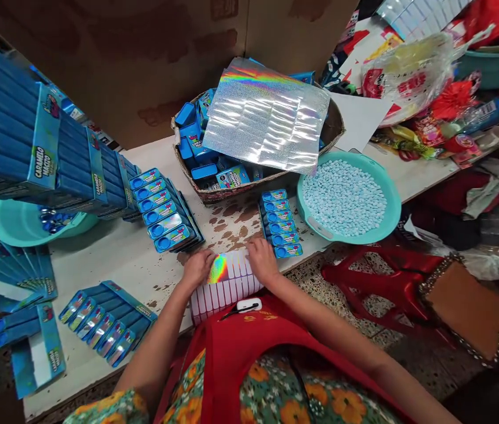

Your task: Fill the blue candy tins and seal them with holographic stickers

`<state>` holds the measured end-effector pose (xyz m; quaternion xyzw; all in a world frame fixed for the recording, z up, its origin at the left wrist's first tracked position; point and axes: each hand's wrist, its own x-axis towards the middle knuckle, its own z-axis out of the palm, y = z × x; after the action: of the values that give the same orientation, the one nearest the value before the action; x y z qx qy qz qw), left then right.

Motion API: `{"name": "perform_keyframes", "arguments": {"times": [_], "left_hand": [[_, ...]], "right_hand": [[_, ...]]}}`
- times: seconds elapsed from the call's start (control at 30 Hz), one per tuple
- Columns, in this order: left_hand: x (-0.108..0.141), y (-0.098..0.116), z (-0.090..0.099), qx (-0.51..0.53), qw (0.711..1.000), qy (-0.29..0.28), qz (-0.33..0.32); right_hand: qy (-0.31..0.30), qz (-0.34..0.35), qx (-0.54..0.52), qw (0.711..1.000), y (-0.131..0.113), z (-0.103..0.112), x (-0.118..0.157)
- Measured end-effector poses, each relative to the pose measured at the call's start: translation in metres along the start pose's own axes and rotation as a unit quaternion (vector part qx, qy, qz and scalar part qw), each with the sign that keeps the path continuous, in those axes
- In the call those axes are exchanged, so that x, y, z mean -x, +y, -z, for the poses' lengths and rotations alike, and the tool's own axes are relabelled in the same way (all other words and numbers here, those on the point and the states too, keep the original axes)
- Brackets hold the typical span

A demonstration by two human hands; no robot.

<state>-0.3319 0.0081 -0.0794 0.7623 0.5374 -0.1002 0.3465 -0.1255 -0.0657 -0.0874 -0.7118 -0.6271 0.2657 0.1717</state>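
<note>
A white sheet of stickers point(227, 290), with a shiny rainbow patch, lies curved over the table's front edge against the red apron. My left hand point(198, 268) has its fingers closed at the sheet's upper left corner. At the upper right corner my right hand point(262, 259) grips the sheet's edge, its fingertips near a row of blue boxes point(281, 224). Another group of blue boxes point(159, 209) stands just beyond my left hand.
Behind is a basket point(232, 193) of blue boxes under a holographic sheet point(271, 118). A turquoise bowl of pale candies point(344, 197) sits right. Tall box stacks point(46, 141) rise left; more boxes point(103, 321) lie front left. A red stool point(391, 282) stands right.
</note>
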Motion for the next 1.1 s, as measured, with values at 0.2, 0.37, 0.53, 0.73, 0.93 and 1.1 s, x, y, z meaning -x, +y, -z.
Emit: {"name": "perform_keyframes", "arguments": {"times": [0.2,0.37,0.53,0.73,0.93,1.1], "left_hand": [[-0.005,0.006,0.010,0.008,0.999,-0.004,-0.031],[-0.008,0.005,0.003,0.039,0.999,-0.016,-0.010],[-0.017,-0.001,-0.002,0.039,0.999,-0.013,0.018],[0.002,0.034,0.002,0.210,0.969,0.078,-0.107],[0.012,0.100,-0.008,0.363,0.905,-0.176,-0.136],[-0.008,0.129,-0.016,0.406,0.867,-0.252,-0.142]], "right_hand": [[-0.018,0.101,0.053,0.993,-0.037,-0.026,-0.002],[-0.075,0.142,0.050,0.986,-0.025,-0.040,0.012],[-0.072,0.164,0.026,0.984,-0.026,-0.026,0.016],[0.041,0.015,-0.148,0.988,-0.039,0.027,0.026],[0.133,-0.146,-0.270,0.942,-0.016,0.059,0.053],[0.273,-0.204,-0.218,0.915,0.018,0.059,0.058]]}}
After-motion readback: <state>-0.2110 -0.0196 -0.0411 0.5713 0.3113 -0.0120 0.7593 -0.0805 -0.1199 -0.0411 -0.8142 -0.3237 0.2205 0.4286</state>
